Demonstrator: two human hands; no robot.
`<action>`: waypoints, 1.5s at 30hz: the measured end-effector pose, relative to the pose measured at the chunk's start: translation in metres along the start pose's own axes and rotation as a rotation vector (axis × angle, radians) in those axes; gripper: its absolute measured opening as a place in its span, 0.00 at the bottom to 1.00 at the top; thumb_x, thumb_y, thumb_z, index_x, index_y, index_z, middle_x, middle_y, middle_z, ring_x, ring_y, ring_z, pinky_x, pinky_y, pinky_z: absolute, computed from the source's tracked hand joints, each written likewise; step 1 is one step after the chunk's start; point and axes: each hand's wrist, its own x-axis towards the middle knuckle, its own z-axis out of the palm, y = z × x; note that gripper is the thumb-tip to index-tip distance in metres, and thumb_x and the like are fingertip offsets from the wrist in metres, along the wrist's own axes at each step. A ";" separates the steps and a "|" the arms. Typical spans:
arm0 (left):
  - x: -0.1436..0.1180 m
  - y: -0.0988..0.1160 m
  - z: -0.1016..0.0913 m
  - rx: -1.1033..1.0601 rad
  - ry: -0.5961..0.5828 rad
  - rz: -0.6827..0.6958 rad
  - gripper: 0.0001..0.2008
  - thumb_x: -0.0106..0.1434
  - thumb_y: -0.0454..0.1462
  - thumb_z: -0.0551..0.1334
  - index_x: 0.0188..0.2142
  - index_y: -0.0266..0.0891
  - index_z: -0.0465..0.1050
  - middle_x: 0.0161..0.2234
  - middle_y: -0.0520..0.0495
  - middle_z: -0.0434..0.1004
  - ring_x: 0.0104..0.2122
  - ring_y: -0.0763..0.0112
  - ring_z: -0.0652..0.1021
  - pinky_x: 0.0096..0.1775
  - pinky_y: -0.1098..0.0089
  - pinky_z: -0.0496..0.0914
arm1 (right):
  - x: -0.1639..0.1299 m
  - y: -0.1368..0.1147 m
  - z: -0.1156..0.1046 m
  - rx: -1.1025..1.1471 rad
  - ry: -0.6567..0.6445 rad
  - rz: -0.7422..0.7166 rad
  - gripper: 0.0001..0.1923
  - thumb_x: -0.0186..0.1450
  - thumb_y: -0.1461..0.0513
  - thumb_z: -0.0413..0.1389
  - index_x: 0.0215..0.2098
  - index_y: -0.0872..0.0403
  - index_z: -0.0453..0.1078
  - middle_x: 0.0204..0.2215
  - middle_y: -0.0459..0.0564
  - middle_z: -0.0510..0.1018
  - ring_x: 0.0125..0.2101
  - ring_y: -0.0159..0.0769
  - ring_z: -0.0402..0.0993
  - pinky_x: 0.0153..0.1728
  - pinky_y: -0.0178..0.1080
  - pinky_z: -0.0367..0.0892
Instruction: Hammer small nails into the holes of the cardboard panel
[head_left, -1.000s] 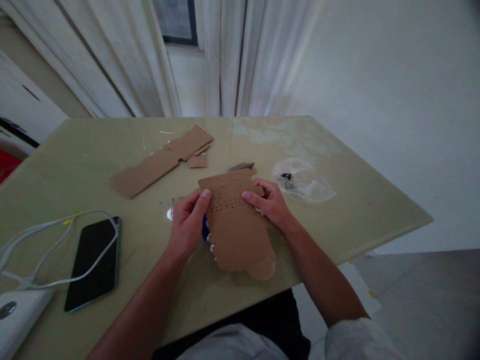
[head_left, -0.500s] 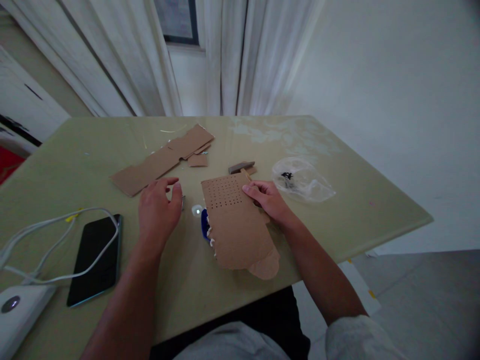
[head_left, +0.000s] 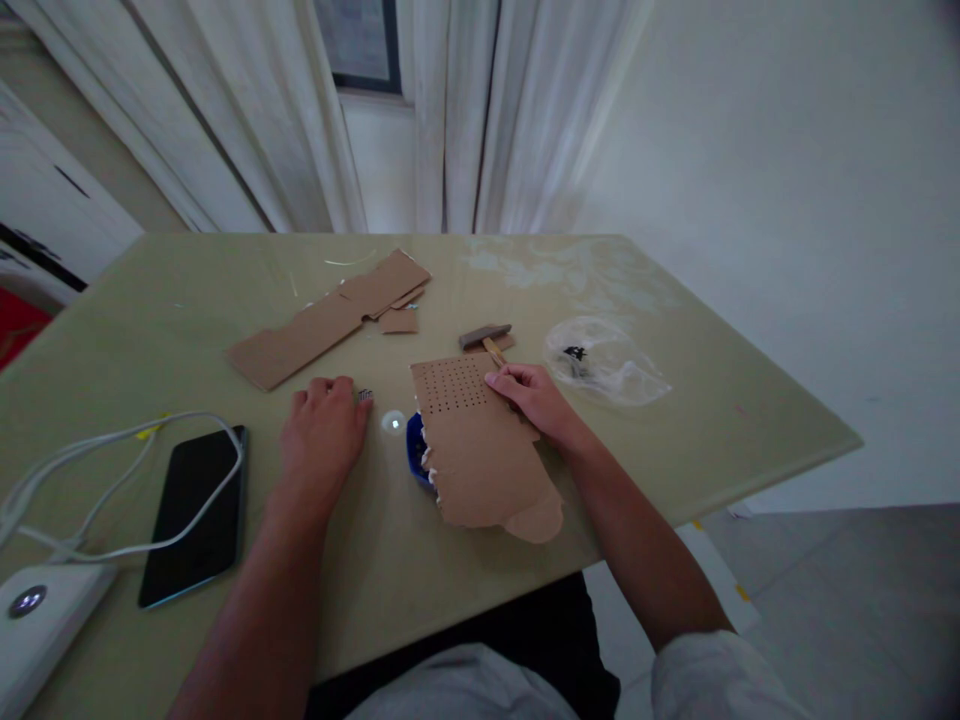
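Observation:
My right hand (head_left: 532,398) grips the right edge of a piece of brown cardboard (head_left: 480,460), thumb on top and the other fingers mostly hidden. Rows of small holes cover its far end, and its left edge is torn and ragged. Partly under that edge is a blue dish (head_left: 416,450) with small dark contents that I cannot make out. My left hand (head_left: 324,425) rests palm down on the table, its thumb beside a small striped metal piece (head_left: 365,395). A small clear round thing (head_left: 394,422) lies between that hand and the dish.
A hammer (head_left: 486,336) lies behind the cardboard, its handle partly hidden. To the right is a clear plastic bag (head_left: 611,362) with small dark pieces. Cardboard strips (head_left: 322,325) lie at the back left. A phone (head_left: 193,515), white cables (head_left: 97,440) and a white box (head_left: 52,620) occupy the left.
My left hand has come down onto the table, its fingers lowered from a raised, spread pose. The cardboard's near end has shifted slightly away from me, still in my right hand.

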 end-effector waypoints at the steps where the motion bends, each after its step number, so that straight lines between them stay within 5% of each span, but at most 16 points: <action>1: 0.001 -0.001 0.001 -0.013 0.005 0.007 0.26 0.75 0.44 0.55 0.62 0.29 0.80 0.58 0.21 0.79 0.59 0.31 0.78 0.60 0.43 0.73 | 0.000 0.000 0.000 0.002 0.002 -0.002 0.29 0.64 0.36 0.67 0.27 0.51 0.73 0.23 0.43 0.66 0.25 0.32 0.58 0.25 0.38 0.52; 9: 0.011 -0.020 -0.002 -0.153 0.009 -0.045 0.26 0.72 0.45 0.59 0.63 0.32 0.79 0.59 0.23 0.81 0.61 0.35 0.80 0.63 0.45 0.73 | 0.001 0.002 -0.001 0.025 0.027 -0.030 0.32 0.65 0.33 0.66 0.26 0.50 0.69 0.22 0.42 0.62 0.24 0.32 0.56 0.25 0.39 0.51; 15: 0.015 -0.030 -0.009 -0.090 -0.098 -0.100 0.18 0.74 0.43 0.58 0.53 0.38 0.82 0.53 0.27 0.86 0.57 0.36 0.83 0.58 0.44 0.76 | 0.013 0.012 -0.014 0.022 0.211 -0.042 0.33 0.69 0.30 0.58 0.27 0.48 0.69 0.20 0.42 0.63 0.21 0.32 0.56 0.24 0.39 0.51; 22: 0.011 -0.020 -0.018 -0.032 -0.146 -0.117 0.16 0.74 0.41 0.58 0.47 0.39 0.86 0.50 0.28 0.89 0.53 0.35 0.86 0.52 0.45 0.78 | 0.018 0.017 -0.024 -0.416 0.398 -0.126 0.17 0.70 0.47 0.61 0.33 0.50 0.74 0.29 0.49 0.79 0.31 0.39 0.73 0.35 0.43 0.64; 29: 0.007 -0.018 -0.026 0.001 -0.203 -0.168 0.19 0.75 0.45 0.58 0.49 0.41 0.87 0.51 0.25 0.88 0.52 0.29 0.86 0.45 0.45 0.78 | 0.016 0.023 -0.018 -0.767 0.293 0.028 0.06 0.66 0.62 0.65 0.42 0.51 0.78 0.42 0.55 0.85 0.39 0.44 0.78 0.37 0.41 0.62; 37: 0.007 -0.020 -0.020 0.014 -0.210 -0.136 0.20 0.74 0.46 0.57 0.45 0.40 0.88 0.49 0.25 0.88 0.50 0.29 0.87 0.45 0.45 0.79 | 0.023 0.029 -0.025 -0.659 0.237 0.054 0.07 0.58 0.66 0.71 0.32 0.52 0.78 0.31 0.51 0.85 0.31 0.39 0.77 0.33 0.38 0.63; 45: 0.009 -0.017 -0.022 0.020 -0.264 -0.152 0.20 0.74 0.44 0.57 0.45 0.40 0.88 0.50 0.26 0.89 0.51 0.32 0.87 0.45 0.49 0.78 | 0.024 0.026 -0.024 -0.414 0.283 -0.061 0.04 0.65 0.64 0.66 0.39 0.54 0.78 0.29 0.47 0.84 0.25 0.34 0.79 0.28 0.35 0.71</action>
